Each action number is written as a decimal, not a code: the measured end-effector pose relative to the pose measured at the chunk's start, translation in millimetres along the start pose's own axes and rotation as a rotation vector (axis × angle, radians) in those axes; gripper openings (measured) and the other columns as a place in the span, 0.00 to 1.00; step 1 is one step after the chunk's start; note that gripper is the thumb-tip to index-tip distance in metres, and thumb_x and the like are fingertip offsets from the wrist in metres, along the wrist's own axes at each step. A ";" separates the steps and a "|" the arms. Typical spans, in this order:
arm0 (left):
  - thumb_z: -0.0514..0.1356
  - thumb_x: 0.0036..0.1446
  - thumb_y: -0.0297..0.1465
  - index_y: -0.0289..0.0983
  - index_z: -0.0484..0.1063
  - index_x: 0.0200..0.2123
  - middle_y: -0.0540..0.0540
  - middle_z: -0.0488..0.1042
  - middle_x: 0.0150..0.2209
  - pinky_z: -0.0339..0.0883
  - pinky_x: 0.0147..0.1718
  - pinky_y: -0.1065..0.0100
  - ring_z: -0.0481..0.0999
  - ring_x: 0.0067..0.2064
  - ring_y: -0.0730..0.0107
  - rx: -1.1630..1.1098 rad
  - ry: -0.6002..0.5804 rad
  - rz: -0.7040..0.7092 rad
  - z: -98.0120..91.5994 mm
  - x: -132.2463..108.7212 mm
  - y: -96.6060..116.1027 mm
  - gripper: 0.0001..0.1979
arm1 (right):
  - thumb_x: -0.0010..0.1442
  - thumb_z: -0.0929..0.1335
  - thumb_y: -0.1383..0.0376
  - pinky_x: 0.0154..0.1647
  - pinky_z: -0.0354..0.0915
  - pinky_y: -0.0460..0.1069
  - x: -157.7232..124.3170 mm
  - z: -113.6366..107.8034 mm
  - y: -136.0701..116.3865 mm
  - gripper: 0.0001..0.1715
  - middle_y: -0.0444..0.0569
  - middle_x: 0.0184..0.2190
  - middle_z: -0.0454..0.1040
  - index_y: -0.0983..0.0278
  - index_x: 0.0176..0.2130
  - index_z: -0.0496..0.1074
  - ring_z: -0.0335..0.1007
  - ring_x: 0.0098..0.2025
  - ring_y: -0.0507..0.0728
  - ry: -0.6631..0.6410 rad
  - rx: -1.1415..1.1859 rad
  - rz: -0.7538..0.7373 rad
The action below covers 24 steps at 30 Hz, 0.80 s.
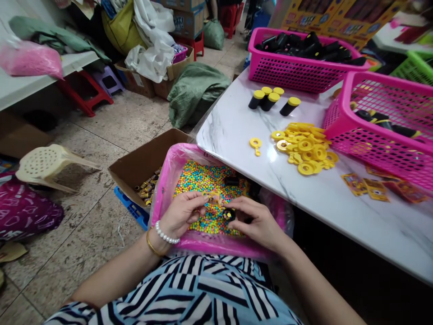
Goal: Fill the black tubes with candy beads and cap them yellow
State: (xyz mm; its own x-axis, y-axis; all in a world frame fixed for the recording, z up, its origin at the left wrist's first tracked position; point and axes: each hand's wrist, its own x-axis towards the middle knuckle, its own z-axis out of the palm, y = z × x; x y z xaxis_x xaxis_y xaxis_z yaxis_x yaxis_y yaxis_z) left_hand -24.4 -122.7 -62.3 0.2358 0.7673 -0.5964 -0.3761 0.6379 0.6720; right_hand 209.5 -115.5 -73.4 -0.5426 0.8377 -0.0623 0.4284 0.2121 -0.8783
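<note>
Over a pink tub point(158, 198) of small coloured balls point(199, 180), both of my hands work close together. My left hand point(185, 211) pinches a small, partly see-through yellow printed piece point(214, 197); its exact kind is unclear. In the fingers of my right hand point(255, 221) is a black tube point(229, 215), its round end turned towards me with bits of yellow and colour in it. Another black tube point(232, 181) lies on the balls behind my hands. Clear plastic lines the tub.
Right of me, the marble-patterned table point(233, 122) bears yellow ring-shaped pieces point(306, 149), yellow-capped black tubes point(270, 100), printed cards point(375, 189) and pink baskets point(287, 67) of black tubes. A cardboard box point(142, 162) stands left of the tub. A cream stool point(50, 164) lies tipped over.
</note>
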 end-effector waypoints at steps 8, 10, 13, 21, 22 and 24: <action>0.74 0.39 0.40 0.32 0.71 0.28 0.53 0.67 0.17 0.35 0.14 0.78 0.53 0.15 0.87 0.003 0.034 0.000 -1.0 2.6 -3.7 0.22 | 0.67 0.60 0.69 0.46 0.71 0.53 14.3 14.2 13.4 0.19 0.59 0.46 0.73 0.68 0.52 0.73 0.71 0.46 0.59 -0.103 -0.748 -0.260; 0.74 0.38 0.41 0.32 0.71 0.28 0.53 0.67 0.17 0.35 0.14 0.78 0.53 0.15 0.87 0.009 0.036 0.001 -0.5 3.1 -3.5 0.22 | 0.67 0.58 0.71 0.42 0.72 0.53 18.6 22.8 9.8 0.19 0.58 0.42 0.73 0.70 0.49 0.74 0.71 0.42 0.58 -0.280 -0.839 -0.341; 0.74 0.38 0.42 0.31 0.71 0.29 0.53 0.67 0.17 0.36 0.14 0.78 0.53 0.15 0.87 0.013 0.039 0.000 0.2 2.8 -2.5 0.23 | 0.67 0.60 0.69 0.40 0.71 0.51 19.5 30.0 2.6 0.17 0.55 0.39 0.73 0.68 0.49 0.74 0.72 0.39 0.56 -0.343 -0.745 -0.407; 0.74 0.41 0.41 0.31 0.73 0.32 0.53 0.67 0.18 0.35 0.14 0.78 0.53 0.15 0.87 0.004 0.022 -0.002 -2.5 2.2 -2.0 0.22 | 0.58 0.73 0.60 0.35 0.70 0.45 7.3 5.9 2.9 0.18 0.49 0.42 0.73 0.59 0.49 0.75 0.71 0.33 0.50 0.032 -0.013 -0.217; 0.74 0.40 0.41 0.31 0.73 0.32 0.53 0.67 0.18 0.35 0.14 0.78 0.53 0.15 0.87 0.003 0.011 -0.004 -2.4 2.3 -2.0 0.22 | 0.58 0.73 0.61 0.33 0.69 0.45 6.1 3.9 3.6 0.18 0.49 0.42 0.73 0.59 0.48 0.76 0.69 0.31 0.49 0.062 0.013 -0.184; 0.74 0.40 0.41 0.31 0.72 0.32 0.53 0.67 0.17 0.34 0.14 0.77 0.53 0.15 0.87 0.002 0.000 -0.010 -1.6 2.2 -1.9 0.23 | 0.57 0.73 0.61 0.31 0.69 0.45 4.3 1.8 4.0 0.18 0.49 0.41 0.73 0.59 0.48 0.76 0.69 0.30 0.48 0.085 0.041 -0.137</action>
State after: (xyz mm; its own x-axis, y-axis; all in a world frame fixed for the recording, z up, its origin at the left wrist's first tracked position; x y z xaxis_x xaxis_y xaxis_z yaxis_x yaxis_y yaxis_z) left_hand -24.6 -122.4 -65.5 0.2395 0.7607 -0.6033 -0.3717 0.6459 0.6668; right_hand 207.6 -112.0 -78.0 -0.5301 0.8422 0.0985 0.3233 0.3082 -0.8947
